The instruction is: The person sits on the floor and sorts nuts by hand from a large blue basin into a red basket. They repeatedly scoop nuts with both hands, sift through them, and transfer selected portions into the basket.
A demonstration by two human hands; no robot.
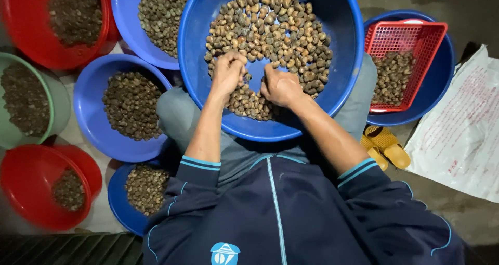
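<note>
Navy jacket sleeves (364, 192) closest to lens, forearms reaching into big blue basin (343, 52) resting on the knees. Left hand (227, 73) curled into a loose fist, fingers down in the raw cashew nuts (270, 31). Right hand (280, 87) likewise bunched, fingertips pinched in the pile; can't tell what either grips. Hands near each other, bare blue patch between them. Red mesh basket (410, 46) in another blue basin to the right.

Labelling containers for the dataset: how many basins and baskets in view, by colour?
Blue round plastic basins: 5
Red round plastic basins: 2
Green round plastic basin: 1
Red rectangular mesh plastic basket: 1
Total: 9
</note>
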